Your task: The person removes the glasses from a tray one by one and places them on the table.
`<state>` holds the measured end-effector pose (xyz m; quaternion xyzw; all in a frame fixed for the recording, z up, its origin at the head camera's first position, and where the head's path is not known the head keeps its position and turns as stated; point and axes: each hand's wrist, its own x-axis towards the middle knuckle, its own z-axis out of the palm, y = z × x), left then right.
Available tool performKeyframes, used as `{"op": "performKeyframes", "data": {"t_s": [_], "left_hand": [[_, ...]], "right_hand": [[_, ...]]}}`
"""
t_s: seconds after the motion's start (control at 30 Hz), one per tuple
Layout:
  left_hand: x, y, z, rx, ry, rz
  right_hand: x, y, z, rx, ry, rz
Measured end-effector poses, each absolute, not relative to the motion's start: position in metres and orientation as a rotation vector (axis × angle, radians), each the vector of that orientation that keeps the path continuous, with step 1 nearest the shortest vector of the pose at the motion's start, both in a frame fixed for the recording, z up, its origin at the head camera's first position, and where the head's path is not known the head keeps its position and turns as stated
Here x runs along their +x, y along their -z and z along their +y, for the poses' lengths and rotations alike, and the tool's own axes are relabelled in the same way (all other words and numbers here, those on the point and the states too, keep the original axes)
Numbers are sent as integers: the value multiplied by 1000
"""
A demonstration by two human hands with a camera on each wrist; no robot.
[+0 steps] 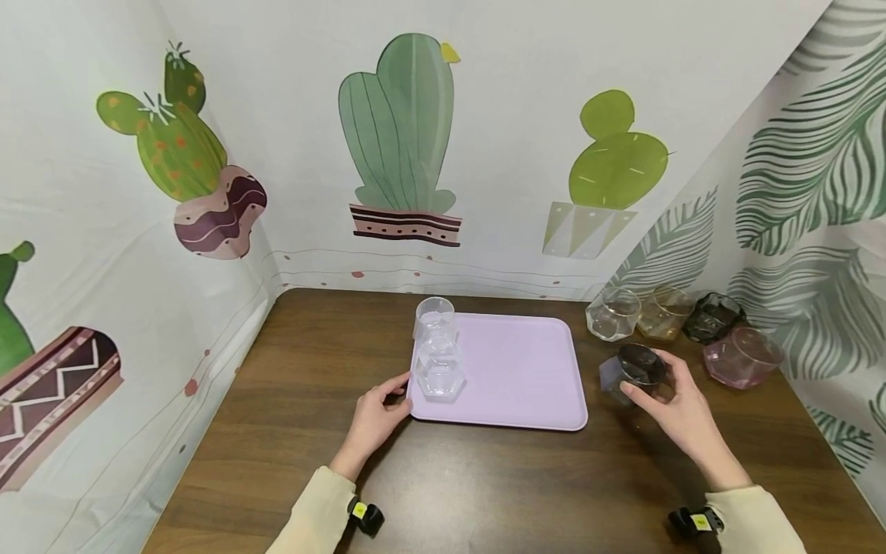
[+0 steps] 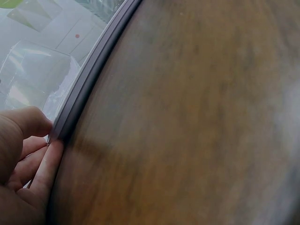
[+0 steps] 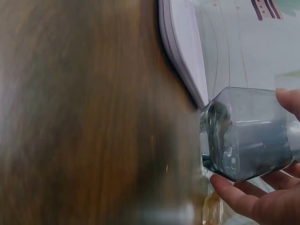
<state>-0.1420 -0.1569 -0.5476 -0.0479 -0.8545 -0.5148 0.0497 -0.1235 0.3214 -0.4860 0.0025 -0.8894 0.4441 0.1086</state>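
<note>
My right hand (image 1: 681, 408) grips a smoky grey glass (image 1: 638, 369) between thumb and fingers, just right of the tray. In the right wrist view this glass (image 3: 253, 136) has flat, faceted sides and looks to have nothing in it. A lilac rectangular tray (image 1: 519, 369) lies on the table. My left hand (image 1: 377, 415) pinches its front left edge, thumb above and fingers along the side in the left wrist view. Along the tray's left side stand clear glasses, one at the back (image 1: 434, 312) and a hexagonal-based one (image 1: 441, 377) in front.
At the table's back right, a clear glass (image 1: 613, 315), an amber glass (image 1: 664, 314), a dark glass (image 1: 714, 317) and a pink glass (image 1: 744, 358) stand close together. Behind the brown wooden table (image 1: 484, 485) hangs a cactus-print cloth (image 1: 498, 154).
</note>
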Motion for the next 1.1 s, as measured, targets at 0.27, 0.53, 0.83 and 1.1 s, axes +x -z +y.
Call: {"op": "performKeyframes", "data": {"t_s": [0.27,0.53,0.83,1.1], "left_hand": [[-143,548,-157,-154,1567,-2591],[-143,548,-157,-151,1572,-2595],[-143,548,-157,-139,1586,-2594],[-142,548,-157,-151,1584,-2585]], "right_hand": [[-123,487,341,-83,-1288,-2589],[-125,494,361,-172,-1221,-2563],[-129,496,372,-369,-1178,-2586],[-135,497,376,-482,-1154,-2598]]}}
